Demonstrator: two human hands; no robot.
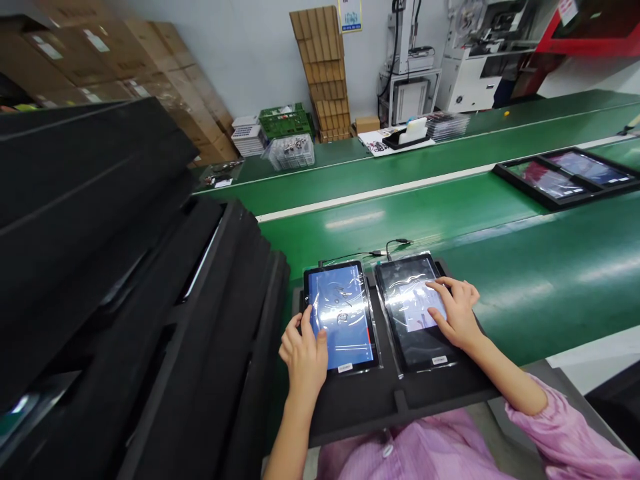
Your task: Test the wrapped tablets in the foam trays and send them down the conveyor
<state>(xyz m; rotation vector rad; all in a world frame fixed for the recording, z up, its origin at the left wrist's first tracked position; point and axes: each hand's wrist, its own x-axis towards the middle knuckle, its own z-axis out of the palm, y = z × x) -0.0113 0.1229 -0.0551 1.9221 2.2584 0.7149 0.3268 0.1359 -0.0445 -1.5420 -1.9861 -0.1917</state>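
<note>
Two tablets in clear film lie side by side in a black foam tray (360,400) in front of me. The left tablet (345,293) shows a blue screen with dark marks. On the right tablet (410,347) a pale window glows in the middle of a dark screen. My left hand (306,350) rests at the left tablet's edge, fingers apart, holding nothing. Over the right tablet's lit window is my right hand (455,310), its thumb and forefinger stretched apart at the screen. Short black cables (390,252) run by the tablets' far edges.
Tall stacks of black foam trays (200,320) rise close on the left. Another foam tray with two tablets (555,193) lies on the green conveyor (360,217) at the right. Beyond stand a clear bin of small parts (293,152), a green crate (285,121) and cartons (165,67).
</note>
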